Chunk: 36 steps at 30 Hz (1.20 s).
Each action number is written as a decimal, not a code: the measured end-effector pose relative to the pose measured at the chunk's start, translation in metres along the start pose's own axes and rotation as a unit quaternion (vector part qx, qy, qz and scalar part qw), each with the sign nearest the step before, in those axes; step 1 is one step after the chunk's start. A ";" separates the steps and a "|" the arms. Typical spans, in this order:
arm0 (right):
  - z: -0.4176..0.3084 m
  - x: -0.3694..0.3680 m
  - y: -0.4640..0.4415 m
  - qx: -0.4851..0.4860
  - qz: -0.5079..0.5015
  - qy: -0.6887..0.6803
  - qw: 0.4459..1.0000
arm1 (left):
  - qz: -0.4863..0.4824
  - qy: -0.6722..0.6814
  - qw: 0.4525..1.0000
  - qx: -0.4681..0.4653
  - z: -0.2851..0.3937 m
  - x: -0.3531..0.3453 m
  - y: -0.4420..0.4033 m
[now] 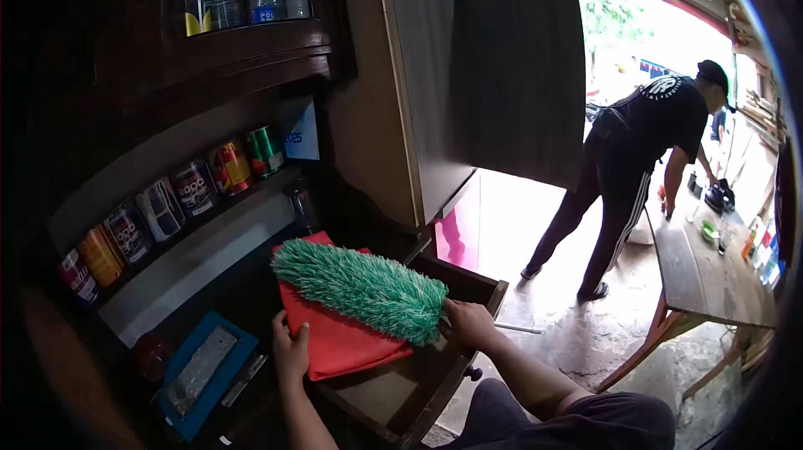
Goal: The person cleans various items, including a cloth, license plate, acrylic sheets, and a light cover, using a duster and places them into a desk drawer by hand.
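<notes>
My right hand [470, 324] is closed round the handle end of a green and white fluffy duster [360, 287]. A thin pale rod sticks out past that hand to the right. The duster's head lies across a folded red cloth [347, 341], which may be a bag. My left hand [293, 351] grips the cloth's left edge, with the thumb on top. Duster and cloth are both over an open wooden drawer [381, 391], partly hiding its inside.
A blue tray [205, 375] lies left of my left hand. Several cans [163, 207] line the shelf above. A dark cabinet door [519, 74] hangs open ahead. At the right, a person [644, 140] bends over a wooden table [711, 278] with small items on it.
</notes>
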State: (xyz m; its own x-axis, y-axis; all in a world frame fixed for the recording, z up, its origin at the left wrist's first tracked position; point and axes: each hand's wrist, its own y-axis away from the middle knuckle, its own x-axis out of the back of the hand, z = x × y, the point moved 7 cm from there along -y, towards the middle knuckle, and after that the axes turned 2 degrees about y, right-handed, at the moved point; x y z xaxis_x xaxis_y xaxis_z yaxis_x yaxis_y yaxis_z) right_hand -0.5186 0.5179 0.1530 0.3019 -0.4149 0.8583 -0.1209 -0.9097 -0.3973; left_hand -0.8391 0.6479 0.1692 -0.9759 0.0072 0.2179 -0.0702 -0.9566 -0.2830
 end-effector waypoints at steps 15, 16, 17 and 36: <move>-0.004 -0.001 -0.005 0.019 -0.003 0.008 1.000 | -0.012 -0.029 0.999 -0.003 -0.004 0.001 0.000; -0.005 -0.001 -0.006 0.021 0.012 -0.003 1.000 | 0.000 -0.014 1.000 0.008 -0.005 0.003 0.000; -0.005 -0.002 -0.005 0.038 0.032 -0.012 0.999 | 0.016 -0.038 0.999 -0.015 0.000 0.006 0.002; -0.010 -0.024 -0.010 0.022 0.004 0.003 1.000 | 0.018 -0.086 0.996 -0.026 -0.004 0.012 0.004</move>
State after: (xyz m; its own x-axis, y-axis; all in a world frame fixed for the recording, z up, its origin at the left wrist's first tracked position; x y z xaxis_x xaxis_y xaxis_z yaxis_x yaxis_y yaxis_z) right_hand -0.5343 0.5363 0.1397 0.2956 -0.4222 0.8569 -0.0808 -0.9049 -0.4180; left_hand -0.8523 0.6452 0.1666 -0.9287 -0.0804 0.3621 -0.0510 -0.9392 -0.3395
